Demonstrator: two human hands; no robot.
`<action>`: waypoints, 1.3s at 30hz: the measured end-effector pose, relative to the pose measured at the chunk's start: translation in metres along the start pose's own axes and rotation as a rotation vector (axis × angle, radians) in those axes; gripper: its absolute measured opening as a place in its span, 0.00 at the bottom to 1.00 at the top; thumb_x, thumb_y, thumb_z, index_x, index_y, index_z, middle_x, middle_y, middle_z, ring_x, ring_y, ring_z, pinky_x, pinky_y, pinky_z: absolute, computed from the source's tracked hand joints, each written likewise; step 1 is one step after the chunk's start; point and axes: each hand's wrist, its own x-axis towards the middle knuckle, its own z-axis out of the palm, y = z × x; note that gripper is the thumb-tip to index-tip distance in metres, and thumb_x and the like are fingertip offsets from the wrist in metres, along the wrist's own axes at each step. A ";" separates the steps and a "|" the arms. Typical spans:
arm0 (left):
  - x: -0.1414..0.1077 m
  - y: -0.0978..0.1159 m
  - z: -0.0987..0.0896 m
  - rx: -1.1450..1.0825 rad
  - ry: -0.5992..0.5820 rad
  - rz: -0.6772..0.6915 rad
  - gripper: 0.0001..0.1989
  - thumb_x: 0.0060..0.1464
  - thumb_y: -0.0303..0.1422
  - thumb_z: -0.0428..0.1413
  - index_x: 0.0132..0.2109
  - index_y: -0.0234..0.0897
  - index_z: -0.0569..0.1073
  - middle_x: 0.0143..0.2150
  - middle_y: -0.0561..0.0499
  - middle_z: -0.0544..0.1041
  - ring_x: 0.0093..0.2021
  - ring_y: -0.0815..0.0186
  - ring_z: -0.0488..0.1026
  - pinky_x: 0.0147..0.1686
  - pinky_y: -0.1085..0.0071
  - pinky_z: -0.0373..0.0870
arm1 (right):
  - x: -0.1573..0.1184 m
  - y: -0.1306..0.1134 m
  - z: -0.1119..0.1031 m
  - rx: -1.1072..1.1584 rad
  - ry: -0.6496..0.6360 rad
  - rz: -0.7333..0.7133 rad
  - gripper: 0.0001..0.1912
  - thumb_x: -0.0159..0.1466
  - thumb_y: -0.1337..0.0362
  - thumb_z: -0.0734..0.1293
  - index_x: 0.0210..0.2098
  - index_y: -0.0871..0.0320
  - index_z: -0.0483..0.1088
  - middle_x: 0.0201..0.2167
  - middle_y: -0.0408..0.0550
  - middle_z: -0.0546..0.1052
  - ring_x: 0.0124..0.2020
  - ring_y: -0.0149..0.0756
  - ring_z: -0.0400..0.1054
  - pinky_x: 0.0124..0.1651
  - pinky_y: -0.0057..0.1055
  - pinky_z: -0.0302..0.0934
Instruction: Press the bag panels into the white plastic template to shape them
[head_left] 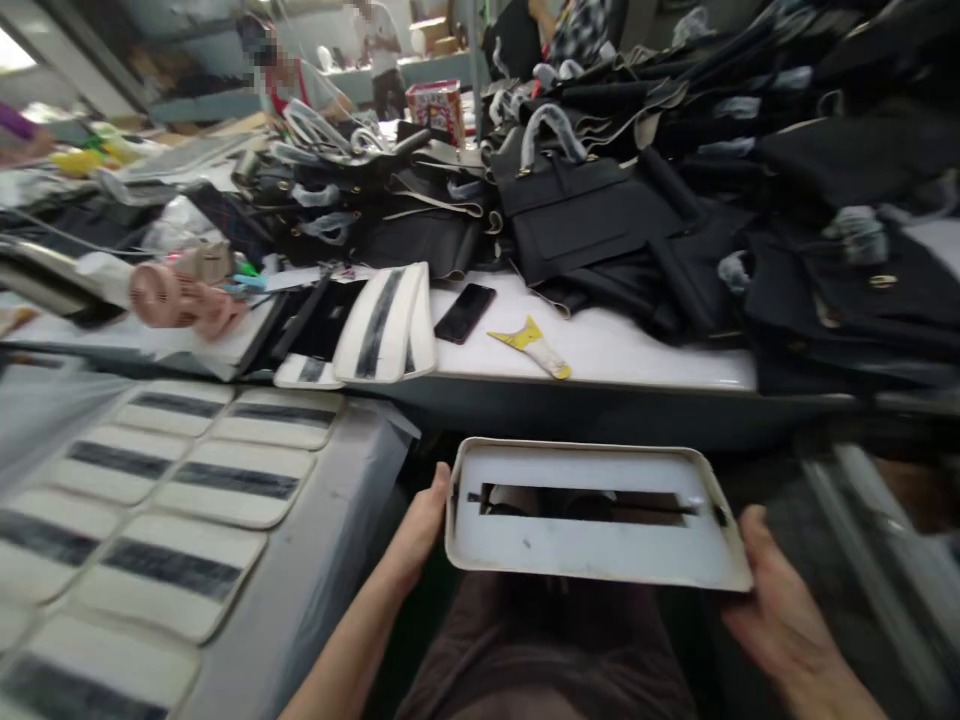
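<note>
Between my two hands is a white rectangular tray-like piece (577,548) with a raised cream rim and a long slot through its middle. My left hand (421,525) grips its left end, the thumb up along the rim. At the opposite end my right hand (776,600) is closed on the rim, thumb upward. Most fingers of both hands are hidden beneath or behind the piece. It hangs over my lap, in front of the table edge, and dark trousers show below it.
Cream panels with dark stripes (232,478) lie in rows on a plastic-covered surface at left. On the white table (637,350) are more striped panels (386,325), a phone (465,312), a yellow-and-white piece (532,345), a pink fan (161,293) and many black bags (592,215). People stand farther back.
</note>
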 end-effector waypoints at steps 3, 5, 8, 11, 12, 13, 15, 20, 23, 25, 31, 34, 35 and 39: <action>-0.017 0.020 -0.016 0.575 -0.032 0.180 0.32 0.53 0.62 0.48 0.36 0.35 0.75 0.34 0.47 0.79 0.37 0.57 0.74 0.33 0.70 0.63 | -0.014 0.001 0.004 -0.176 -0.091 -0.071 0.28 0.53 0.48 0.76 0.47 0.57 0.74 0.40 0.51 0.80 0.38 0.44 0.75 0.38 0.34 0.71; -0.020 0.030 -0.020 0.834 -0.016 0.188 0.29 0.56 0.60 0.46 0.34 0.37 0.74 0.31 0.48 0.78 0.35 0.56 0.73 0.32 0.69 0.61 | -0.012 0.000 0.003 -0.343 -0.081 -0.171 0.31 0.52 0.49 0.76 0.48 0.60 0.73 0.39 0.51 0.80 0.38 0.43 0.74 0.37 0.31 0.69; -0.021 0.037 -0.016 1.089 0.049 0.136 0.27 0.59 0.55 0.41 0.31 0.40 0.71 0.29 0.45 0.77 0.35 0.53 0.75 0.32 0.68 0.60 | -0.005 -0.002 -0.005 -0.546 0.009 -0.319 0.30 0.54 0.44 0.73 0.45 0.63 0.75 0.35 0.51 0.79 0.35 0.42 0.71 0.32 0.29 0.64; -0.020 0.036 -0.011 1.150 0.079 0.109 0.24 0.60 0.51 0.40 0.31 0.41 0.72 0.31 0.44 0.78 0.37 0.51 0.76 0.33 0.68 0.62 | 0.002 -0.003 -0.012 -0.579 0.016 -0.370 0.30 0.55 0.43 0.71 0.42 0.64 0.76 0.33 0.51 0.77 0.34 0.41 0.69 0.32 0.29 0.63; -0.019 0.035 -0.010 1.141 0.077 0.115 0.24 0.60 0.50 0.40 0.31 0.41 0.73 0.31 0.44 0.79 0.37 0.52 0.76 0.33 0.68 0.62 | 0.004 -0.003 -0.014 -0.590 0.012 -0.393 0.29 0.56 0.43 0.71 0.40 0.63 0.76 0.32 0.50 0.76 0.33 0.40 0.68 0.31 0.28 0.62; -0.018 0.035 -0.010 1.128 0.071 0.123 0.24 0.60 0.49 0.40 0.31 0.42 0.73 0.32 0.44 0.79 0.37 0.52 0.77 0.33 0.68 0.63 | 0.005 -0.002 -0.015 -0.612 0.015 -0.424 0.27 0.56 0.42 0.70 0.37 0.63 0.76 0.29 0.49 0.75 0.30 0.38 0.67 0.29 0.28 0.60; -0.016 0.034 -0.011 1.107 0.054 0.126 0.24 0.61 0.48 0.40 0.32 0.42 0.74 0.33 0.44 0.80 0.39 0.52 0.77 0.35 0.68 0.65 | 0.006 -0.001 -0.016 -0.669 0.045 -0.501 0.26 0.57 0.42 0.69 0.27 0.62 0.73 0.23 0.45 0.70 0.26 0.34 0.62 0.25 0.26 0.55; -0.014 0.031 -0.012 1.113 0.007 0.068 0.26 0.61 0.47 0.35 0.37 0.42 0.74 0.39 0.41 0.80 0.46 0.47 0.76 0.42 0.62 0.66 | 0.000 -0.002 -0.013 -0.750 0.075 -0.548 0.27 0.60 0.41 0.65 0.26 0.61 0.72 0.21 0.43 0.65 0.23 0.32 0.57 0.23 0.26 0.49; -0.014 0.030 -0.010 1.105 -0.009 0.028 0.28 0.61 0.48 0.33 0.43 0.41 0.74 0.42 0.39 0.79 0.50 0.44 0.74 0.46 0.58 0.65 | -0.004 -0.007 -0.010 -0.866 0.092 -0.607 0.26 0.62 0.42 0.63 0.26 0.61 0.71 0.20 0.43 0.63 0.23 0.31 0.56 0.23 0.26 0.48; -0.014 0.030 -0.009 1.099 -0.011 0.006 0.29 0.61 0.47 0.32 0.45 0.40 0.73 0.44 0.38 0.79 0.52 0.43 0.73 0.46 0.57 0.65 | -0.005 -0.012 -0.008 -0.953 0.108 -0.648 0.27 0.63 0.43 0.62 0.23 0.61 0.69 0.20 0.42 0.61 0.23 0.30 0.54 0.23 0.25 0.46; -0.016 0.034 -0.007 1.103 -0.033 -0.021 0.28 0.61 0.46 0.31 0.46 0.41 0.72 0.43 0.38 0.79 0.52 0.43 0.73 0.46 0.56 0.66 | -0.006 -0.020 -0.001 -1.047 0.161 -0.693 0.27 0.62 0.44 0.62 0.19 0.60 0.65 0.18 0.41 0.57 0.22 0.29 0.52 0.23 0.26 0.43; -0.016 0.034 -0.005 1.133 -0.015 -0.017 0.27 0.61 0.45 0.30 0.43 0.41 0.72 0.42 0.38 0.79 0.49 0.42 0.74 0.44 0.55 0.66 | -0.011 -0.019 0.004 -1.070 0.194 -0.719 0.27 0.63 0.46 0.61 0.19 0.60 0.64 0.17 0.41 0.58 0.22 0.29 0.53 0.24 0.26 0.44; -0.016 0.034 -0.005 1.140 -0.012 -0.011 0.27 0.61 0.45 0.30 0.42 0.41 0.71 0.42 0.38 0.79 0.48 0.42 0.75 0.44 0.55 0.67 | -0.014 -0.019 0.006 -1.078 0.206 -0.727 0.26 0.64 0.46 0.61 0.20 0.60 0.66 0.17 0.41 0.59 0.22 0.29 0.54 0.25 0.26 0.45; -0.020 0.031 -0.007 1.106 -0.016 0.063 0.26 0.60 0.51 0.36 0.38 0.40 0.72 0.36 0.40 0.80 0.44 0.44 0.77 0.41 0.58 0.69 | -0.024 -0.014 0.011 -1.022 0.235 -0.654 0.20 0.60 0.48 0.66 0.36 0.59 0.77 0.23 0.43 0.72 0.26 0.35 0.64 0.29 0.26 0.55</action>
